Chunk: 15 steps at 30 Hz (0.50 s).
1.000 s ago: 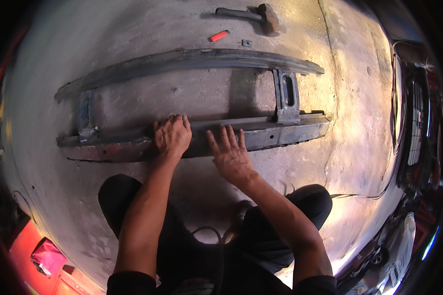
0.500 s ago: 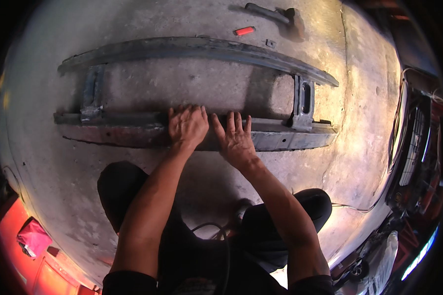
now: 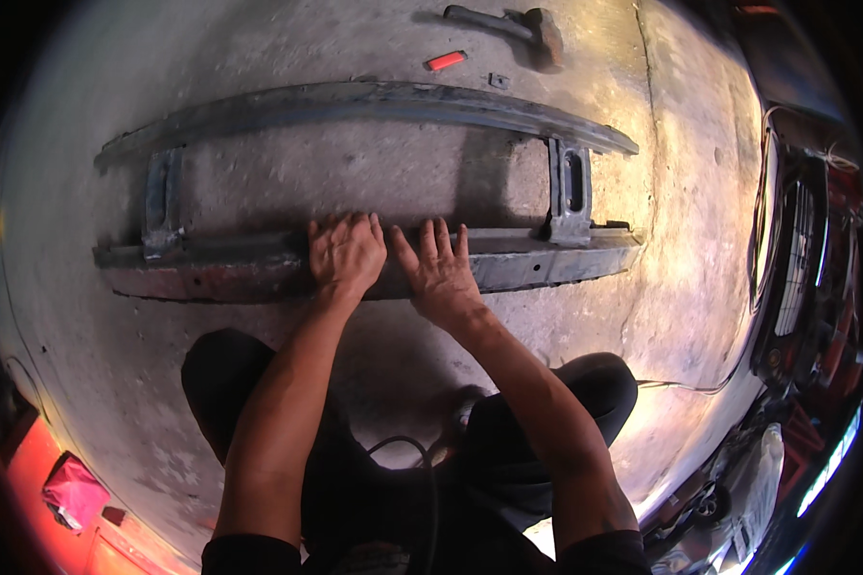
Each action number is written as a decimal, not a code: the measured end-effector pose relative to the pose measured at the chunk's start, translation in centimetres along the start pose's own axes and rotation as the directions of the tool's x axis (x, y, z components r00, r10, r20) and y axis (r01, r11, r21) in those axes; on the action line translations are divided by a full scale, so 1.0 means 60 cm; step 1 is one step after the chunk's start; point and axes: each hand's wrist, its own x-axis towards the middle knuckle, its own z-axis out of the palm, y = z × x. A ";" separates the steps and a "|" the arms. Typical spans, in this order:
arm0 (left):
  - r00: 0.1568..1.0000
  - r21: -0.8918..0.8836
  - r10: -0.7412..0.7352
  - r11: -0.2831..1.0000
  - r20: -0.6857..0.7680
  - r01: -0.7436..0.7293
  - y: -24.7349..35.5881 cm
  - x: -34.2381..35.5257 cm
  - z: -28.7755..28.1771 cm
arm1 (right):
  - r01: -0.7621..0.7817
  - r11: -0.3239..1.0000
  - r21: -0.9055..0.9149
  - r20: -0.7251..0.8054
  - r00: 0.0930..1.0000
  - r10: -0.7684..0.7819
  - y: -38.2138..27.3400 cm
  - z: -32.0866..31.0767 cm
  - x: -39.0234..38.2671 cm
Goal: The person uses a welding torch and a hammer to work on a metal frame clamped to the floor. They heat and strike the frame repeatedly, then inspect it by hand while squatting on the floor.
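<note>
A dark metal frame (image 3: 556, 272) lies on the concrete floor in front of me. Two long, slightly curved beams form it, joined near each end by a short slotted bracket. On the middle of the near beam rests my left hand (image 3: 348, 257), its fingers bent over the far edge and closed on the metal. Just to its right, my right hand (image 3: 441, 276) lies palm down on the same beam, fingers stretched and apart. What the left fingertips touch behind the edge is hidden.
Beyond the frame lie a hammer (image 3: 508, 27), a red bar-shaped object (image 3: 446, 61) and a small metal plate (image 3: 498, 81). A cable (image 3: 681, 385) runs across the floor at right, near car parts (image 3: 798, 273). A pink bag (image 3: 75, 491) sits at lower left.
The view has shifted slightly, so the frame and hammer appear further left. Both hands keep their places on the near beam.
</note>
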 end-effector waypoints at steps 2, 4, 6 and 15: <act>1.000 0.007 0.016 1.000 -0.010 -0.016 0.003 0.001 -0.001 | -0.002 1.000 -0.017 -0.014 1.000 0.002 0.001 0.009 -0.001; 1.000 0.032 0.014 0.999 0.021 -0.015 0.005 0.003 -0.006 | -0.002 1.000 -0.014 -0.020 1.000 0.002 0.002 0.012 -0.002; 0.999 0.056 0.014 0.998 0.036 -0.016 0.005 0.003 -0.011 | 0.000 1.000 0.009 -0.020 1.000 0.000 0.001 0.010 -0.002; 0.997 0.052 0.004 0.999 0.075 -0.008 0.015 0.003 -0.025 | -0.002 0.999 0.050 -0.155 0.988 0.009 0.004 0.013 -0.032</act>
